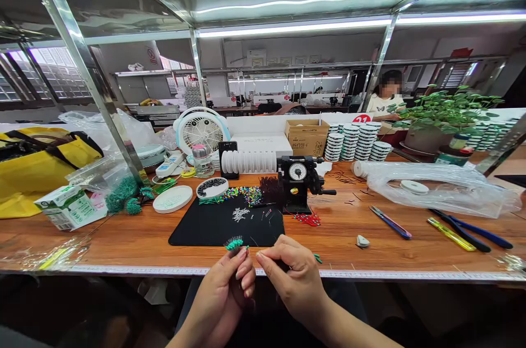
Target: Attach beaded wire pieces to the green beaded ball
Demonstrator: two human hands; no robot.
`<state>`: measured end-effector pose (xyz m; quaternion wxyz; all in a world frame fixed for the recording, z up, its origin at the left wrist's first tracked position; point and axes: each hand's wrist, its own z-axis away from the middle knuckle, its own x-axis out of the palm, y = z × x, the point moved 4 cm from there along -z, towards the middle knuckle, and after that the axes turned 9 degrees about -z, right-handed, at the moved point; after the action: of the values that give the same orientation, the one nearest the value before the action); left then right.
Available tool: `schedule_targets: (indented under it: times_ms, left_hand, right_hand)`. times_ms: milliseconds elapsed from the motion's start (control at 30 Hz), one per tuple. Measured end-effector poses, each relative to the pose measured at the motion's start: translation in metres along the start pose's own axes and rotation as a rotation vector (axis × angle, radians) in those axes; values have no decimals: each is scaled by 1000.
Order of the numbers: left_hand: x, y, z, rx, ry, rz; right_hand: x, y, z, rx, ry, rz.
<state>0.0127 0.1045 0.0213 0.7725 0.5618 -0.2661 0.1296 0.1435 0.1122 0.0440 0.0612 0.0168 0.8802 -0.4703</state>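
My left hand (pixel 232 282) is closed around a bundle of thin dark wires with green parts (pixel 234 244), held upright above the table's front edge. Just to its right, my right hand (pixel 293 277) is pinched, thumb against forefinger; whatever lies between the fingertips is too small to make out. The hands are close but apart. Beyond them lies a black mat (pixel 213 227). On it are a pile of coloured beads (pixel 246 194), small white pieces (pixel 239 214) and a few thin pins (pixel 268 214).
A black hand-cranked machine (pixel 296 183) with a dial stands behind the mat. To the right lie tweezers (pixel 390 222), pliers (pixel 464 230) and a yellow tool (pixel 451 234). At left are a white lid (pixel 172 199) and a milk carton (pixel 68 207). A person (pixel 386 101) sits beyond.
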Motion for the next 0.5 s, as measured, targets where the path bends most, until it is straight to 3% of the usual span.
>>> schedule_targets:
  times_ms: [267,500]
  left_hand:
    - [-2,-3,-2,-126,-53,225]
    - [1,0,0,-129,18,278]
  right_hand:
    - [3,-1,1,30,-51,-20]
    - [3,-1,2,26,-44,-16]
